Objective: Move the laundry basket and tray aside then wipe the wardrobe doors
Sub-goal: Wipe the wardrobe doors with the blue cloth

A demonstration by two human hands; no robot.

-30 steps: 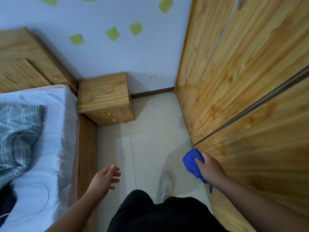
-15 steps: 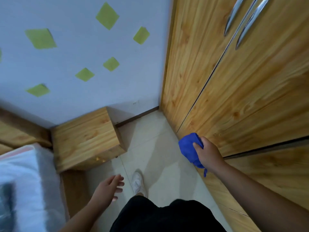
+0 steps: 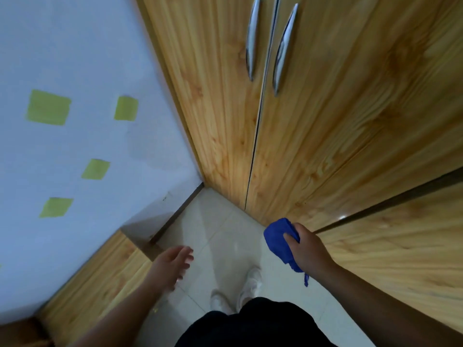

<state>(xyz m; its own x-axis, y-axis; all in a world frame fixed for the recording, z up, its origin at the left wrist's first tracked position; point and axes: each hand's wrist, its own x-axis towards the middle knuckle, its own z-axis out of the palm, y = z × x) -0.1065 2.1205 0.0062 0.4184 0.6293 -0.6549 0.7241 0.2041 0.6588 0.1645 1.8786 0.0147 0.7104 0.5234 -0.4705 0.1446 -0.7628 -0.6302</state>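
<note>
Right hand [image 3: 307, 249] grips blue cloth [image 3: 278, 236] — left hand [image 3: 170, 265] free.

Open floor [image 3: 220, 236] runs toward twelve o'clock; wardrobe doors [image 3: 325, 146] close off three, a nightstand [image 3: 107, 284] blocks nine.

Green squares [image 3: 47, 107] dot the pale wall [image 3: 75, 46] above a wooden nightstand [image 3: 107, 279] on tiled floor [image 3: 220, 221].

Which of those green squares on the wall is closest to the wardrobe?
The upper green square, right of the largest one; the other three sit farther from the wardrobe.
</note>
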